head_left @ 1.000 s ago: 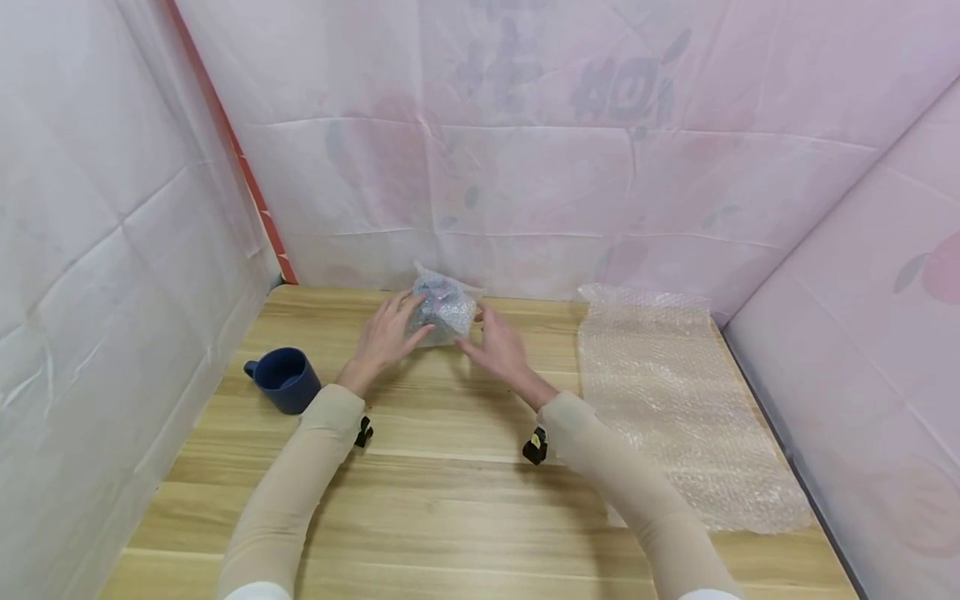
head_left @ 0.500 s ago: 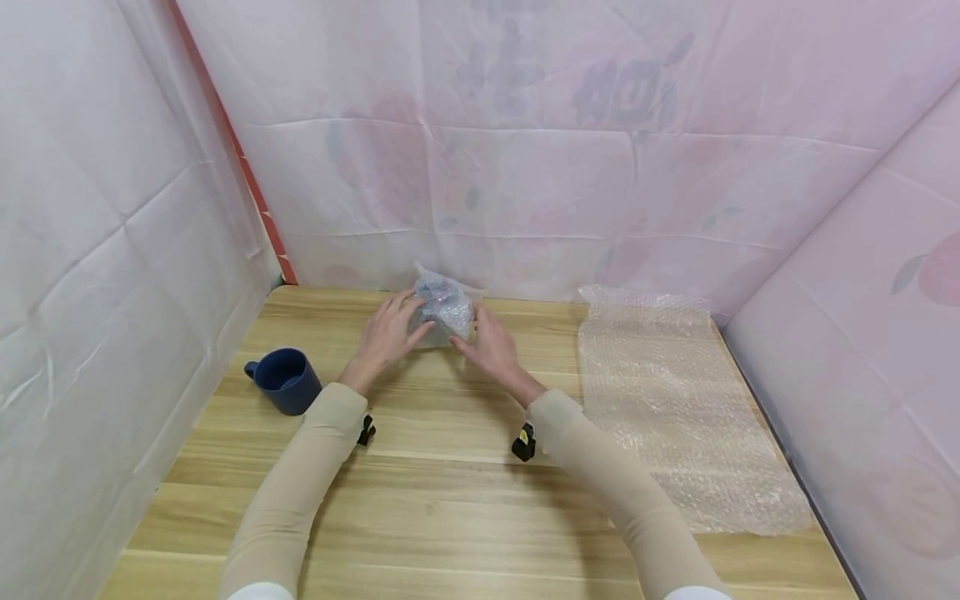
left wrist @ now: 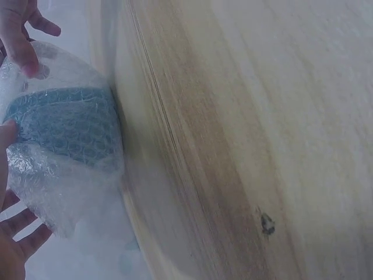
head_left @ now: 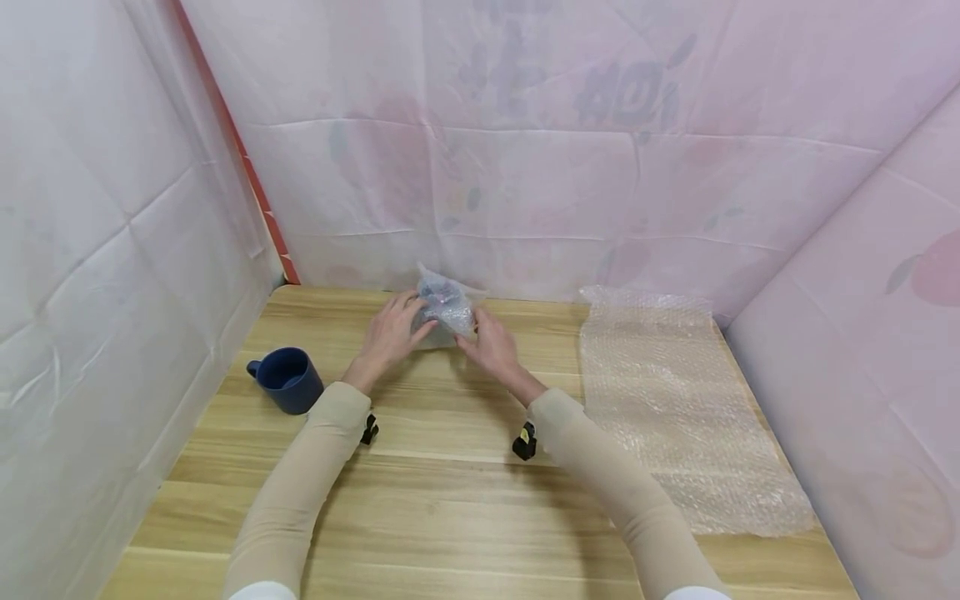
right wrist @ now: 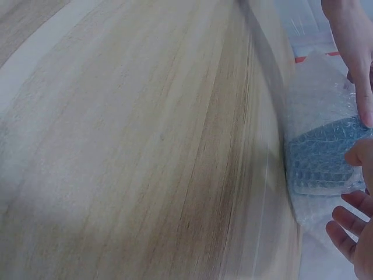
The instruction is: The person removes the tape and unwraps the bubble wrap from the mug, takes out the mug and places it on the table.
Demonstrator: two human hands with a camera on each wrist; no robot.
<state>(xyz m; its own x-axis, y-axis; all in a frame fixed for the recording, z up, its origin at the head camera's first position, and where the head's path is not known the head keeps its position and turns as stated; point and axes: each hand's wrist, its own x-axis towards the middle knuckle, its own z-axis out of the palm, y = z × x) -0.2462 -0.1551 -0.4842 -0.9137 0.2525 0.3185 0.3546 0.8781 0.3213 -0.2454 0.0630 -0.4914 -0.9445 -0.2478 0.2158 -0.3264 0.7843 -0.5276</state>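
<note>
A bundle of clear bubble wrap [head_left: 447, 307] stands at the back of the wooden table, close to the wall sheet. Through the wrap in the left wrist view shows a blue thing [left wrist: 73, 125], rounded and cup-like, its full shape veiled. My left hand [head_left: 390, 333] holds the bundle's left side, thumb in front and fingers reaching round. On the other side my right hand [head_left: 493, 343] grips the wrap, its thumb low at the front. Seen from the right wrist, the right thumb [right wrist: 358, 153] lies against the wrap and the other fingers curve beneath it.
To the left of my left forearm stands a dark blue mug [head_left: 287, 382], handle pointing left. A flat sheet of bubble wrap [head_left: 675, 400] covers the table's right part. Pale printed sheets [head_left: 525, 192] wall in the back and both sides.
My right hand and forearm have shifted slightly left, closer in against the bundle. My left hand and the bundle have hardly moved.
</note>
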